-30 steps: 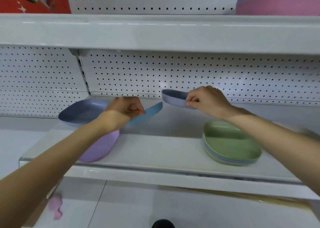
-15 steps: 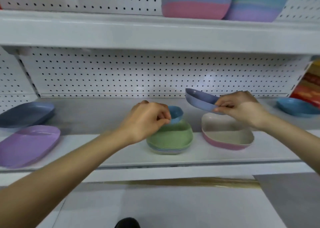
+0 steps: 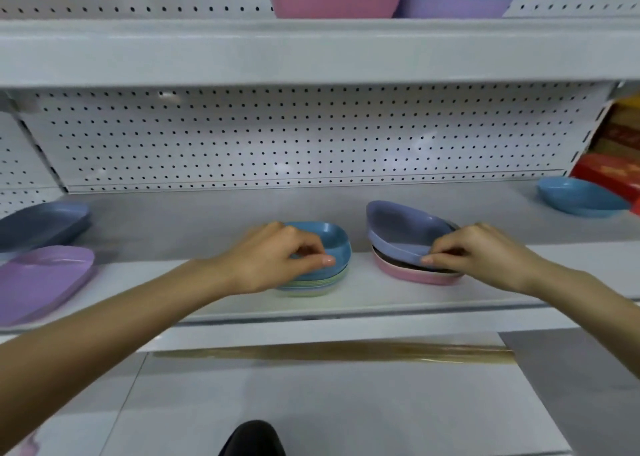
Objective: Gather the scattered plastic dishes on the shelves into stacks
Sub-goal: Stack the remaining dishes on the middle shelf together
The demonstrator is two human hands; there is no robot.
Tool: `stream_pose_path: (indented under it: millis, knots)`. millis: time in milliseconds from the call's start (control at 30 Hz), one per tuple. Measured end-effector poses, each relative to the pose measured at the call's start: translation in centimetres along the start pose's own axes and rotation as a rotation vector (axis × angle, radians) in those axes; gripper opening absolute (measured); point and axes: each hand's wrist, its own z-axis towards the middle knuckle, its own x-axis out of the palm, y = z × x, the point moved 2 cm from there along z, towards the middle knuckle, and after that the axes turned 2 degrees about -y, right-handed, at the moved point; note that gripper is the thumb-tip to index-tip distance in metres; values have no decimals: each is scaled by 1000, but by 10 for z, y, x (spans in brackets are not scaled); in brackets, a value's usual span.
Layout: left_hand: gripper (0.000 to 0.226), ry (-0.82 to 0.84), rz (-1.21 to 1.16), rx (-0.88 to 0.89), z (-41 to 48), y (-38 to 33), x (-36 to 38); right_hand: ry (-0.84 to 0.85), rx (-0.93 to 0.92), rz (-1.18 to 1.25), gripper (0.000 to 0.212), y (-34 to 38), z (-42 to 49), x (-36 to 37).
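Since half a second ago my left hand (image 3: 277, 258) has lowered the blue dish (image 3: 325, 244) onto the pastel stack (image 3: 311, 287), still pinching its rim. Just right of that stack, my right hand (image 3: 485, 254) pinches the periwinkle dish (image 3: 401, 230), which is tilted into the pink dish (image 3: 415, 277). Still loose, I judge: the slate dish (image 3: 41, 225) and purple dish (image 3: 41, 279) well left of the stack, and a second blue dish (image 3: 578, 201) well right.

No text can be read; the red boxes (image 3: 610, 174) at far right bear yellow marks (too blurred).

White shelf (image 3: 363, 298) before me: navy dish (image 3: 41, 225), purple dish (image 3: 41, 279), mixed stack (image 3: 313, 286), pink dish (image 3: 412, 275), lone blue dish (image 3: 581, 202) far right.
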Motion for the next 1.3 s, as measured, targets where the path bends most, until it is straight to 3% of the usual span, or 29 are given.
stream_pose_path:
  millis: [67, 233, 300, 467, 633, 833, 933, 1000, 1067, 1167, 1233, 1300]
  knots:
    - [42, 16, 81, -13, 3, -1, 0, 11, 10, -3, 40, 0, 2, -2]
    - [80, 326, 157, -83, 8, 7, 17, -13, -2, 44, 29, 3, 8, 1]
    - [82, 380, 143, -103, 7, 11, 23, -16, -46, 93, 38, 10, 12, 4]
    - [62, 358, 95, -82, 10, 14, 26, 162, -101, 98, 66, 15, 20, 22]
    - [63, 327, 112, -85, 16, 15, 29, 270, -41, 66, 67, 5, 21, 25]
    - [54, 249, 137, -77, 36, 14, 32, 300, -12, -24, 53, 4, 16, 26]
    - [60, 348, 125, -106, 47, 16, 31, 320, 1, -45, 51, 5, 20, 25]
    - [76, 430, 117, -104, 56, 11, 26, 341, 19, 18, 47, 4, 21, 23]
    - [89, 364, 74, -93, 71, -6, 12, 303, 55, 217, 43, -1, 24, 17]
    - [86, 154, -33, -49, 96, -40, -4, 57, 145, 362, 41, -25, 25, -7]
    - [80, 200, -59, 37, 107, -70, 1, -93, 231, 378, 37, -53, 21, -28]
    - [56, 307, -50, 116, 114, -98, 16, -177, 323, 379, 38, -84, 12, -47]
